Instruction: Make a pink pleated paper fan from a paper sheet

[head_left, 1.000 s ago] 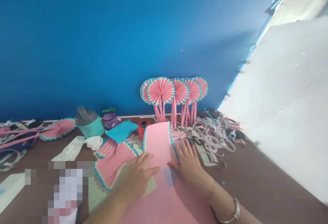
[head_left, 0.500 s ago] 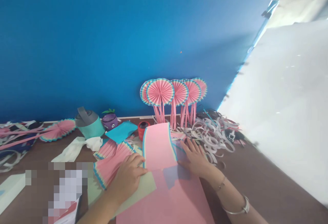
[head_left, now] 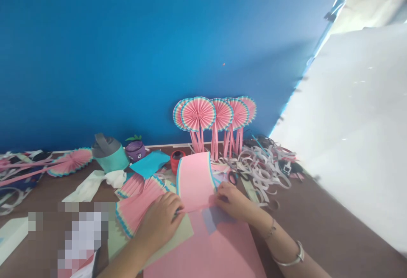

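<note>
At centre of the brown surface [head_left: 318,227] we've got the long pink paper sheet with a blue trimmed edge [head_left: 195,180], far end running toward the blue backboard [head_left: 127,57]. Half a second back both hands lay flat, palms down, either side of it. Now our left hand [head_left: 160,223] and right hand [head_left: 233,201] have curled in, and the fingers [head_left: 178,208] pinch the sheet's two side edges along one cross line. Paper kinks up slightly there, so we read this as a new pleat being raised, not smoothing any more. Grip is closed on paper both sides; thumbs mostly hidden.

The sheet's near part lies flat, partly over a pale green sheet [head_left: 178,235]. Left of it, folded pink pleated fans [head_left: 140,197]; behind, finished pink rosettes on strips [head_left: 213,116] lean on the backboard. Right: a pile of curled white paper strips [head_left: 263,167] and scissors [head_left: 237,176] just beyond our right hand.
</note>
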`<state>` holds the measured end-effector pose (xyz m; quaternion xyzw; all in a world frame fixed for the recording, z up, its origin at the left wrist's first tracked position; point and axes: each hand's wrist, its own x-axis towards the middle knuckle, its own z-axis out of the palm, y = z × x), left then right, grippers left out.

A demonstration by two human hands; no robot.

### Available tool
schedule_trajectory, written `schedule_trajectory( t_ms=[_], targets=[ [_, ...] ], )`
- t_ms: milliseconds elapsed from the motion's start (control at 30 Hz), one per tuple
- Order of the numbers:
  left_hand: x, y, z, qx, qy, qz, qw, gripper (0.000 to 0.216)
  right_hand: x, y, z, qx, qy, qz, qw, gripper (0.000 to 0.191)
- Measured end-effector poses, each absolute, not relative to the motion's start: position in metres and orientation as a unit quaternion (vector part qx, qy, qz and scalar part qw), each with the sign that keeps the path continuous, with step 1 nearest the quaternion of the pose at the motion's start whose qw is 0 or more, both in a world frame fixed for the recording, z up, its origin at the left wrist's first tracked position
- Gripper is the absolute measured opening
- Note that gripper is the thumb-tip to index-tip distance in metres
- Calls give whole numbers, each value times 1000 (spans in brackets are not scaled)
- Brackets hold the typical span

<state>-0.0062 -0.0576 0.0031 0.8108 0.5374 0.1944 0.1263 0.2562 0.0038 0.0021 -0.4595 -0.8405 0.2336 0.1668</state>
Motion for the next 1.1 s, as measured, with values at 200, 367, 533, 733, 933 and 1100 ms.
schedule_trajectory(
  t_ms=[200, 367, 533, 733, 933, 1100],
  targets=[
    [-6, -57, 6, 806, 542, 185, 149, 15, 260, 7, 1, -456, -831, 269, 168, 23],
    [-4, -56, 6, 798, 555, 181, 150, 18, 258, 7, 3, -461, -823, 288, 165, 26],
    [0, -54, 5, 787, 576, 180, 127, 17, 255, 7, 0, -486, -816, 267, 165, 26],
    [4, -53, 5, 783, 594, 162, 92, 15, 252, 7, 1, -511, -802, 266, 156, 21],
    [6, -56, 9, 785, 601, 131, 74, 15, 251, 8, -1, -511, -819, 219, 143, 17],
    [6, -56, 9, 790, 597, 123, 70, 16, 252, 4, 2, -499, -837, 191, 120, 15]
  ],
)
